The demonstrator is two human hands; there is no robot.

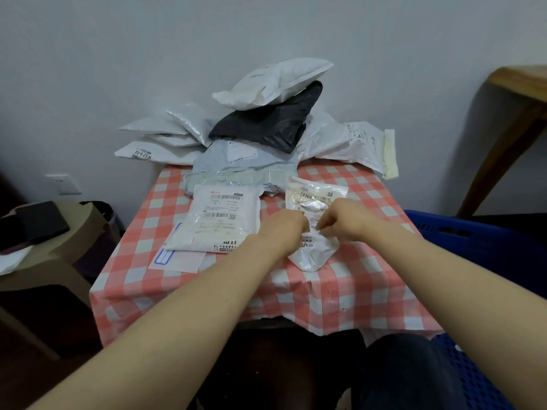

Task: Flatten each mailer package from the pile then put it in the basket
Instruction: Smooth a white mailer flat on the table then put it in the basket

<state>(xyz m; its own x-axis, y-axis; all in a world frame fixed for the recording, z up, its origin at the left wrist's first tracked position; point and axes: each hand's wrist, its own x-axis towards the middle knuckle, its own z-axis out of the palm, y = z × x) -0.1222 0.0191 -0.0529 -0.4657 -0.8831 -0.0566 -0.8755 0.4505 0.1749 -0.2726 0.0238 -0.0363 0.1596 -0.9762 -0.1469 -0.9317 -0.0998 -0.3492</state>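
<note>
Covering the white mailer (313, 250), both hands (316, 223) hide its middle.

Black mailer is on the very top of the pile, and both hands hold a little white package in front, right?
Not quite. The head view shows a white mailer lying on top of the black mailer. The left hand and right hand do hold the little white package in front.

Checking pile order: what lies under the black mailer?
The black mailer rests on a pale blue labelled mailer; whatever lies beneath its middle is covered.
</note>
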